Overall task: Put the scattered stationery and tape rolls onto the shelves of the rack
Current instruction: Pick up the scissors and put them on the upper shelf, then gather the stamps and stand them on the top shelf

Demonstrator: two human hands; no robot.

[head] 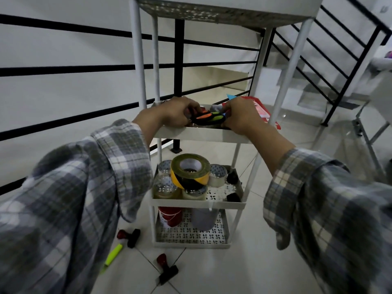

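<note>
Left hand [176, 112], right hand [239, 114] around rounded black bundle [209, 120]

Your non-task items, by clock face:
- Black horizontal-bar railing [63, 70], 9 to 10 o'clock; its upright post [179, 60] stands at 12.
- White wall [63, 45], 10 o'clock, behind those bars.
- Second black railing [339, 52], 2 o'clock, sloping beside the white stairs [314, 90].
- Grey metal frame [369, 132], 3 o'clock, standing on the floor.
- Glossy pale floor tiles [244, 270], 6 o'clock.
</note>
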